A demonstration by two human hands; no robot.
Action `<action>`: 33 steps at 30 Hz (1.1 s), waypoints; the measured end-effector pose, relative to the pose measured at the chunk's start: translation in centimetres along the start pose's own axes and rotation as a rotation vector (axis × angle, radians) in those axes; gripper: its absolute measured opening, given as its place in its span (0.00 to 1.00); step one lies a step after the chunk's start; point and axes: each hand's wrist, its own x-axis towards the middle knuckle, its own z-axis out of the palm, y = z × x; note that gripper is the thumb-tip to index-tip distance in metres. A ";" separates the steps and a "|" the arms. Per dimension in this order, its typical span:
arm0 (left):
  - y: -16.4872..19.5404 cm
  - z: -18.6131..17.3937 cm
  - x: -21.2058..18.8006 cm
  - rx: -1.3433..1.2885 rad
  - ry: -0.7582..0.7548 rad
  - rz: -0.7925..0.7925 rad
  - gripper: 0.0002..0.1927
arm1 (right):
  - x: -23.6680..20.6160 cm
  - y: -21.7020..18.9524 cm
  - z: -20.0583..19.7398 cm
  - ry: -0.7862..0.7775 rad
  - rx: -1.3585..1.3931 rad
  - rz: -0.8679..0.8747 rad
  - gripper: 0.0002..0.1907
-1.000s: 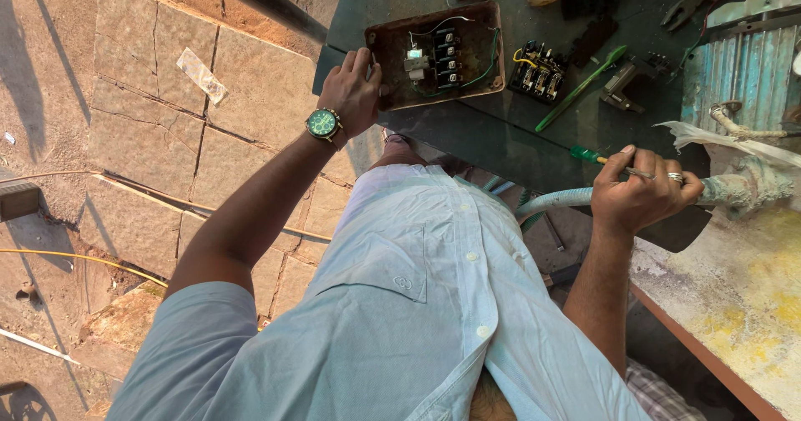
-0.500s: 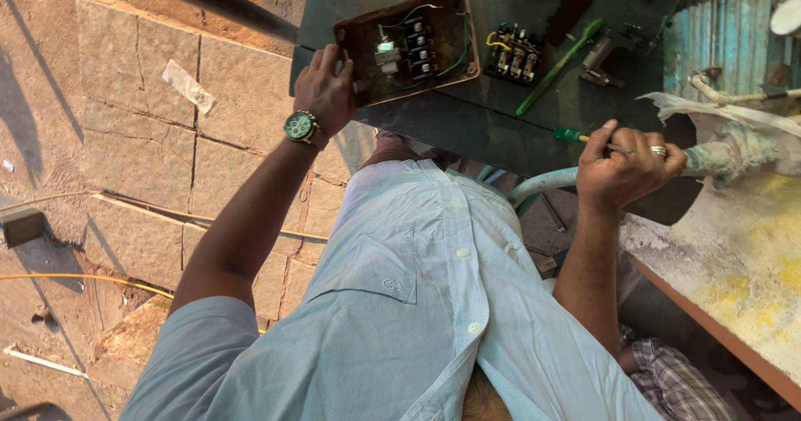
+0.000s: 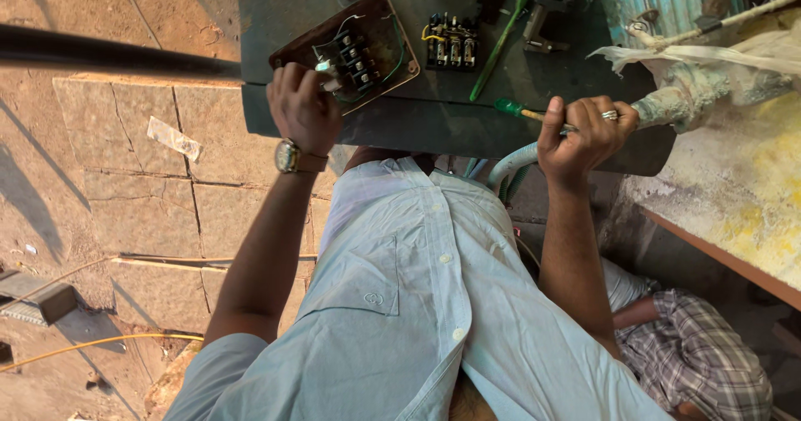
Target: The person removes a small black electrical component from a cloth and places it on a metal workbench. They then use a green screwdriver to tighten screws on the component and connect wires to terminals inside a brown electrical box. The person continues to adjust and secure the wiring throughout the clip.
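My left hand [image 3: 302, 108], with a wristwatch on the wrist, grips the near edge of a brown box [image 3: 380, 33] holding black electrical terminals and wires. The box lies on a dark green worktable [image 3: 417, 125]. My right hand [image 3: 584, 133] is closed around a small screwdriver with a green handle [image 3: 509, 106], held over the table's near edge beside a corroded green pipe [image 3: 692, 91]. A ring shows on one finger.
A separate black contactor block [image 3: 450, 41] and a long green screwdriver [image 3: 499, 45] lie on the table beyond the box. A stained yellow-white bench [image 3: 743, 187] runs along the right. Stone paving [image 3: 142, 196], a yellow cable [image 3: 92, 346] and a dark bar [image 3: 100, 50] are at left.
The view has shifted so the table and both hands sit further right and lower. My left hand has stayed on the box, my right on the screwdriver.
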 end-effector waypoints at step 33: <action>15.1 8.1 11.0 -0.099 -0.530 0.102 0.47 | 0.7 -0.8 -0.6 0.081 0.016 0.035 0.22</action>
